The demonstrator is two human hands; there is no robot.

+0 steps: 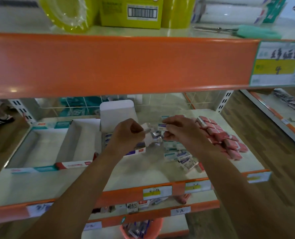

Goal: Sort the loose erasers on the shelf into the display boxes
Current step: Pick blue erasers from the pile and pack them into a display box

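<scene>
Both hands are raised over the middle of the shelf. My left hand pinches a crinkled clear wrapper with white pieces in it. My right hand holds a small white eraser with a blue-purple label at the wrapper's other side. Below them lies a loose heap of white, teal and purple labelled erasers. A pile of pink wrapped erasers lies to the right. Three display boxes stand at left: a teal-fronted one, a red-fronted one, and one with a raised white lid holding erasers.
The orange edge of the upper shelf hangs close above the hands. Yellow-green packages stand on that shelf. Lower shelves hold small boxed goods, and a pink bucket stands on the floor. Another shelf rack runs at right.
</scene>
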